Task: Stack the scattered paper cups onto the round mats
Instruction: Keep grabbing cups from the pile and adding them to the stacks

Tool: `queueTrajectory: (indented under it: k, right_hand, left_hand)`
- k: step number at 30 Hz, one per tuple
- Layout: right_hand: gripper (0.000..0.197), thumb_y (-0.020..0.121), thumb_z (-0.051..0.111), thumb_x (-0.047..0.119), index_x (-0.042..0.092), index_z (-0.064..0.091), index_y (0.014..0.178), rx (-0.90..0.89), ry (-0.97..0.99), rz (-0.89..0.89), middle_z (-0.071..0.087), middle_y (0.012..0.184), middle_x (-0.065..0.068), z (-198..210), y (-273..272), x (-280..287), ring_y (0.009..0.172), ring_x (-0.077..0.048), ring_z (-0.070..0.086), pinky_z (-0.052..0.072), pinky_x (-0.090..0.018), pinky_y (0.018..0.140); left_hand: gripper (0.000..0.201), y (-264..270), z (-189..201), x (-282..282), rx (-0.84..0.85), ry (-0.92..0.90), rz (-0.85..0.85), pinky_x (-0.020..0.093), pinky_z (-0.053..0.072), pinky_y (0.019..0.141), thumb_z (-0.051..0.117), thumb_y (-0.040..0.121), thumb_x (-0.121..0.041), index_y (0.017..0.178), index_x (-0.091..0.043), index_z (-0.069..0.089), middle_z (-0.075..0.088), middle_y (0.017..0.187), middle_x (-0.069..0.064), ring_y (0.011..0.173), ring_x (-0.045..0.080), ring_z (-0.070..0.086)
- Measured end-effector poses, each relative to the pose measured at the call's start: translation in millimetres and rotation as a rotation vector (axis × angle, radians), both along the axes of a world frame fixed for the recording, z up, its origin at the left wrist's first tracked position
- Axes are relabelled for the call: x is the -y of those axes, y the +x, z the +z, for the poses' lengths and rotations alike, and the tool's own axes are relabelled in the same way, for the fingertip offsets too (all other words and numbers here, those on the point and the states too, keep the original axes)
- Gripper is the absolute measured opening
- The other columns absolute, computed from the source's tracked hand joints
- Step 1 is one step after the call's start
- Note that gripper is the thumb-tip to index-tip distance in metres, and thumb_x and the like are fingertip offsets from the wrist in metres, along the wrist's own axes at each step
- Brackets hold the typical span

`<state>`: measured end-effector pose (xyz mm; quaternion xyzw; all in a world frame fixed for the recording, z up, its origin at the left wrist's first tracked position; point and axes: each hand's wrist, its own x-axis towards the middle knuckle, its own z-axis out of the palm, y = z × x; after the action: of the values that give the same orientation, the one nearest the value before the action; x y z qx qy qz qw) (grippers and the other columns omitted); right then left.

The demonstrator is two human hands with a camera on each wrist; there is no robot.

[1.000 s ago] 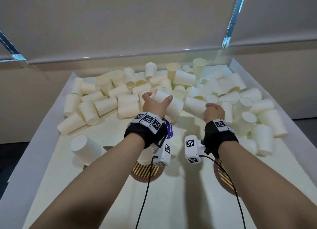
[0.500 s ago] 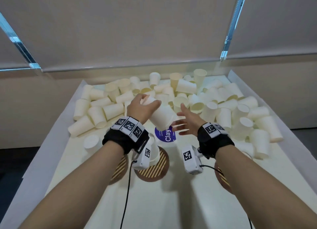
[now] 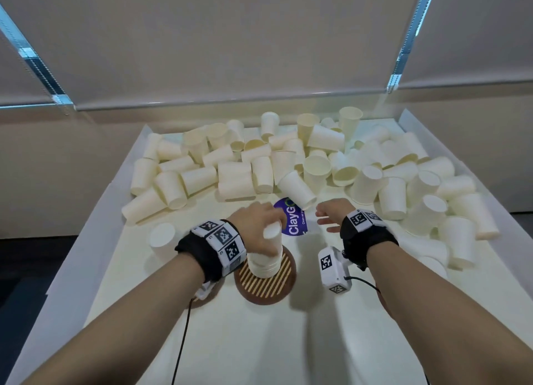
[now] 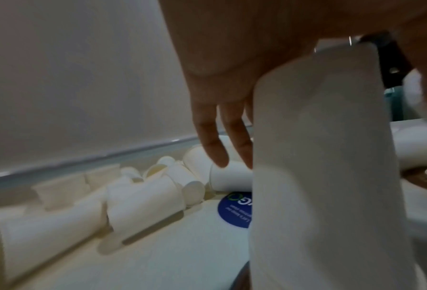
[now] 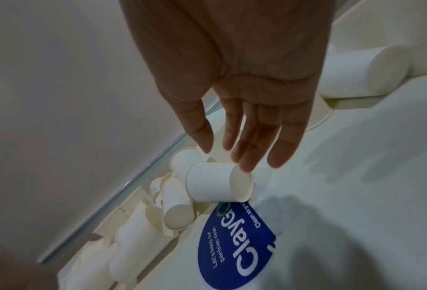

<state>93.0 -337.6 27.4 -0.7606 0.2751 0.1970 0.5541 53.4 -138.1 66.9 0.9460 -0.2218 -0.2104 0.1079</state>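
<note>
- White tray-like table with raised side walls; one, filling most of the head view.
- Loose paper cups heaped across the far half: several dozen, too many and too overlapped for an exact count. Most on their sides, long axes pointing every which way; a few upright, mouths up, at the back; some inverted on the right.
- Round mats: one in plain sight, striped mat, brown with pale stripes, near centre; brown slivers of others showing under each forearm, count uncertain.
- Stack of cups standing on the striped mat: long axis vertical, inverted, closed bases up, rims down. Number nested hard to tell; several rim lines visible near the bottom.
- Left hand wrapped round the upper part of the stack, thumb and fingers curled about the top cup.
- Right hand empty, fingers loosely extended and spread, hovering over the table just short of one lying cup, whose base faces the camera in the right wrist view.
- One blue round sticker between the hands, white lettering.
- One lone inverted cup left of the left wrist.
</note>
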Motion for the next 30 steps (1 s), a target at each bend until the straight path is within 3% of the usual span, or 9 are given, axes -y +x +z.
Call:
queueTrajectory:
  k: [2, 4, 10, 13, 16, 19, 23, 28, 30]
  right_hand:
    - [0.023, 0.089, 0.055, 0.008, 0.001, 0.059, 0.110, 0.053, -0.122, 0.042, 0.061, 0.106, -0.016, -2.3, 10.6, -1.5, 0.095, -0.027, 0.061, 0.048, -0.037, 0.084]
    - [0.041, 0.086, 0.059, 0.009, 0.004, 0.053, 0.127, 0.115, -0.267, 0.066, 0.059, 0.120, -0.016, -4.3, 20.5, -2.3, 0.113, -0.029, 0.056, 0.042, -0.035, 0.097]
    - [0.052, 0.081, 0.062, 0.004, 0.009, 0.047, 0.131, 0.413, -0.529, 0.180, 0.039, 0.139, -0.011, -2.5, 54.3, -14.0, 0.118, -0.028, 0.051, 0.042, -0.031, 0.094]
    - [0.056, 0.081, 0.058, 0.000, 0.011, 0.043, 0.135, 0.444, -0.574, 0.238, 0.032, 0.144, -0.008, -6.4, 69.4, -14.8, 0.114, -0.030, 0.053, 0.048, -0.037, 0.091]
    - [0.055, 0.085, 0.053, 0.001, 0.010, 0.040, 0.138, 0.369, -0.642, 0.306, 0.034, 0.144, -0.010, -15.0, 76.3, -10.7, 0.116, -0.032, 0.052, 0.048, -0.039, 0.092]
    - [0.038, 0.090, 0.048, 0.008, 0.007, 0.052, 0.128, 0.285, -0.734, 0.363, 0.052, 0.130, -0.014, -23.6, 76.5, -3.2, 0.113, -0.033, 0.055, 0.047, -0.035, 0.086]
    - [0.026, 0.094, 0.046, 0.020, 0.000, 0.061, 0.101, 0.581, -0.713, 0.179, 0.061, 0.105, -0.017, -21.7, 79.0, 4.0, 0.099, -0.034, 0.056, 0.043, -0.035, 0.079]
    - [0.024, 0.091, 0.056, 0.026, 0.015, 0.058, 0.070, 0.863, -0.313, 0.063, 0.051, 0.061, 0.002, 8.1, 81.3, -17.5, 0.059, -0.014, 0.046, 0.039, -0.026, 0.060]
    - [0.026, 0.091, 0.056, 0.029, 0.023, 0.056, 0.065, 0.845, -0.113, 0.063, 0.050, 0.061, 0.006, 12.4, 83.3, -29.6, 0.059, -0.013, 0.046, 0.043, -0.032, 0.062]
  left_hand:
    - [0.048, 2.8, -7.7, -1.5, -0.152, 0.015, -0.045, 0.035, 0.041, 0.095, 0.072, 0.071, -0.051, 0.111, -0.035, 0.052, 0.050, 0.117, -0.009, 0.112, 0.016, 0.046]
    - [0.041, 10.1, -4.4, -3.4, -0.264, -0.161, 0.032, 0.029, 0.039, 0.092, 0.062, 0.077, -0.060, 0.109, -0.034, 0.057, 0.055, 0.114, -0.013, 0.110, 0.009, 0.050]
    - [0.023, 61.4, 21.0, -8.2, -0.155, -0.471, 0.366, 0.022, 0.045, 0.071, 0.055, 0.091, -0.042, 0.094, -0.021, 0.065, 0.068, 0.085, -0.009, 0.077, 0.007, 0.063]
    - [0.015, 88.6, 17.8, -11.7, -0.155, -0.463, 0.428, 0.022, 0.047, 0.068, 0.059, 0.090, -0.032, 0.084, -0.020, 0.064, 0.067, 0.078, -0.007, 0.070, 0.009, 0.062]
    - [0.014, 104.4, 7.9, -11.0, -0.066, -0.382, 0.417, 0.017, 0.044, 0.060, 0.063, 0.087, -0.027, 0.092, -0.015, 0.067, 0.068, 0.085, -0.002, 0.070, 0.010, 0.061]
    - [0.023, 111.9, -3.4, -5.7, 0.011, -0.325, 0.370, 0.015, 0.041, 0.063, 0.068, 0.083, -0.026, 0.103, -0.014, 0.067, 0.064, 0.096, -0.001, 0.076, 0.010, 0.055]
    - [0.050, 119.3, -16.7, 6.5, 0.017, -0.397, 0.367, 0.024, 0.043, 0.078, 0.076, 0.076, -0.031, 0.120, -0.021, 0.055, 0.057, 0.113, 0.000, 0.089, 0.013, 0.053]
    - [0.085, 124.2, -19.3, 27.0, -0.070, -0.589, 0.436, 0.027, 0.044, 0.086, 0.081, 0.067, -0.041, 0.137, -0.023, 0.035, 0.049, 0.120, -0.003, 0.105, 0.015, 0.053]
    - [0.085, 126.4, -20.1, 29.9, -0.074, -0.598, 0.459, 0.031, 0.047, 0.088, 0.080, 0.069, -0.038, 0.137, -0.019, 0.032, 0.053, 0.122, 0.000, 0.108, 0.018, 0.054]
